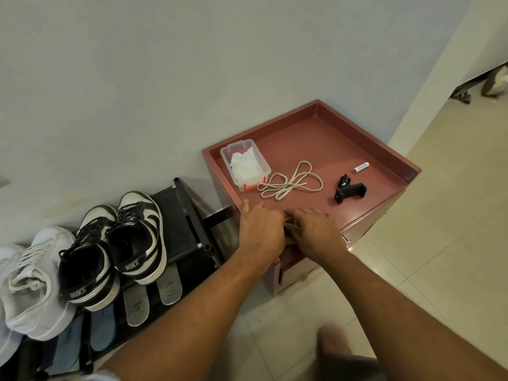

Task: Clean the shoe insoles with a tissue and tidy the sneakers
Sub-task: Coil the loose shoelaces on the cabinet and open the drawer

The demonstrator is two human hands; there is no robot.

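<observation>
Shoelace [292, 226] gripped by curled left hand [261, 232] and right hand [316, 235], at cabinet [330, 144] edge

lace [290, 225] mostly hidden, leftmost sneaker [7, 261] cropped

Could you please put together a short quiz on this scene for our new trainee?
1. True or false: the clear box holds white tissue.
2. What lies on the cabinet top right beside the box? A) loose shoelace B) scissors C) brush
3. How many black-and-white sneakers stand on the rack?
Key: 1 true; 2 A; 3 two.
</observation>
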